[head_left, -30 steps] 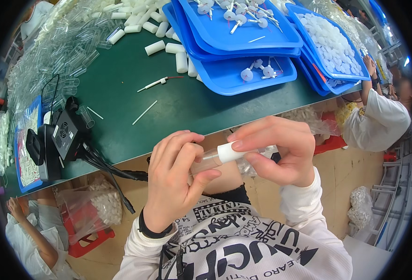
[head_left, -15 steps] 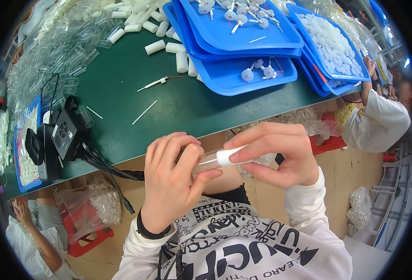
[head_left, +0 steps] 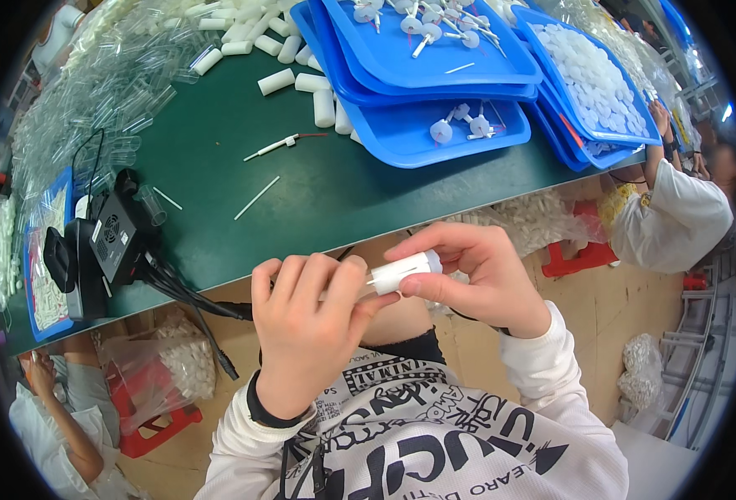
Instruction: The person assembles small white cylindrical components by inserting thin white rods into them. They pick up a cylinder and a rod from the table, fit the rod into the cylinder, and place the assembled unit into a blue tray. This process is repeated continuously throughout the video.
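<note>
worktop (head_left: 318, 192): green, lying across the upper half of the view; both hands work in the air just off its near edge, above the lap.
trays (head_left: 435, 75): blue, stacked at the far right of the worktop, holding small white parts; well apart from the hands.
tubes (head_left: 118, 92): a heap of clear ones at the far left, with loose white caps (head_left: 301, 83) beside the trays.
black box (head_left: 118, 233): at the left near edge, cables trailing off toward the lap.
left hand (head_left: 310, 329): closed, fingers curled round the left end of a clear tube, which is mostly hidden inside the fist.
right hand (head_left: 472, 279): closed, thumb and fingertips pinching the white cap.
cap (head_left: 405, 271): white, cylindrical, held between the two hands in front of the chest, touching both.
axis: the cap's long axis runs roughly left to right, rising slightly toward the right; its closed round end points right, toward the right palm, and the other end faces the left fist.
step, as I judge it: the cap is being seated on the tube.
doing it well: keep cap and tube on one line, steady the tube with the left fist, and push or twist straight along that line with the right, so that the cap does not go on crooked; a light pinch should do.
unclear: how far the cap is on, since fingers cover the joint.
</note>
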